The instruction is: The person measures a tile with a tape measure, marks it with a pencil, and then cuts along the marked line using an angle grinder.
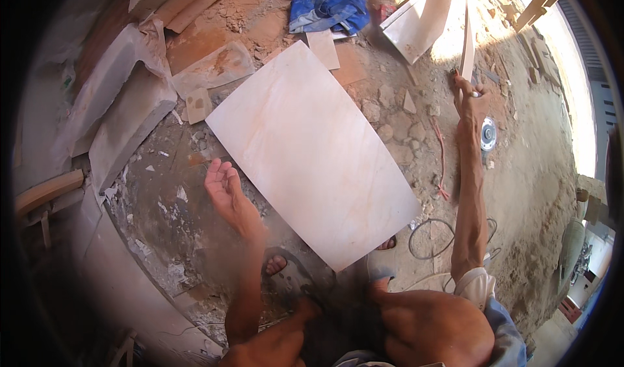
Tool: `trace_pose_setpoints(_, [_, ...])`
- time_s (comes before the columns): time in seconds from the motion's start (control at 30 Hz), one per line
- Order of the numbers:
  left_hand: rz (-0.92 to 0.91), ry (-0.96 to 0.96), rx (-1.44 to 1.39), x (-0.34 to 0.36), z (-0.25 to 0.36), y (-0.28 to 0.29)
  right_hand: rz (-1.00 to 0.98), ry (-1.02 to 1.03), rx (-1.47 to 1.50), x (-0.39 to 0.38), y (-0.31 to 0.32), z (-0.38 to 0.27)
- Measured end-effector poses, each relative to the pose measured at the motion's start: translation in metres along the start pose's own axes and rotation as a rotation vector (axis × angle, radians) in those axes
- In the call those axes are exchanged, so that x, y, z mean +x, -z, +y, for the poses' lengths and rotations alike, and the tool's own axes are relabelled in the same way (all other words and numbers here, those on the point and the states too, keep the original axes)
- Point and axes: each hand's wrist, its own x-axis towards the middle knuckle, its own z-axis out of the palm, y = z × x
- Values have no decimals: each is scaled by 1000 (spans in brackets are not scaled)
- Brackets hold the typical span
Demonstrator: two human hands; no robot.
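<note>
A large pale marble-like tile lies at a slant on the rough ground in front of my sandalled feet. My left hand is raised beside its left edge, fingers loosely curled and apart, holding nothing. Off the tile's upper right, my right hand is closed on the lower end of a long narrow pale strip that reaches up the frame; its material I cannot make out. A round metal disc, apparently part of a tool, lies beside my right wrist, and a thin red cord lies left of that forearm.
Broken slabs are piled at the left. A blue cloth, small tile pieces and a leaning pale board are at the top. Rubble is strewn around, and a loose black cable loops at the lower right.
</note>
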Motion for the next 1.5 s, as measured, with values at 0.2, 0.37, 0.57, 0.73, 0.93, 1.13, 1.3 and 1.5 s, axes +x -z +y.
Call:
trace_pose_setpoints(0.2, [-530, -85, 206, 87, 109, 8, -267, 250, 15, -169, 98, -10])
trace_pose_setpoints(0.37, [-780, 98, 169, 99, 204, -23, -578, 278, 162, -280, 122, -13])
trace_pose_setpoints(0.57, [-448, 164, -209, 73, 187, -9, -1077, 346, 153, -340, 91, -11])
trace_pose_setpoints(0.73, [-90, 210, -42, 98, 140, 67, -1284, 346, 228, -365, 68, -29])
trace_pose_setpoints(0.93, [-206, 285, -233, 119, 99, 77, -1281, 321, 194, -358, 106, 5])
trace_pose_setpoints(1.13, [-260, 296, -315, 118, 43, 9, -1270, 491, 58, -334, 145, 47])
trace_pose_setpoints(1.3, [-293, 310, -278, 105, 6, -46, -1307, 442, -97, -321, 176, 49])
trace_pose_setpoints(1.5, [-296, 207, -228, 109, -16, -78, -1076, 740, -198, -307, 178, 82])
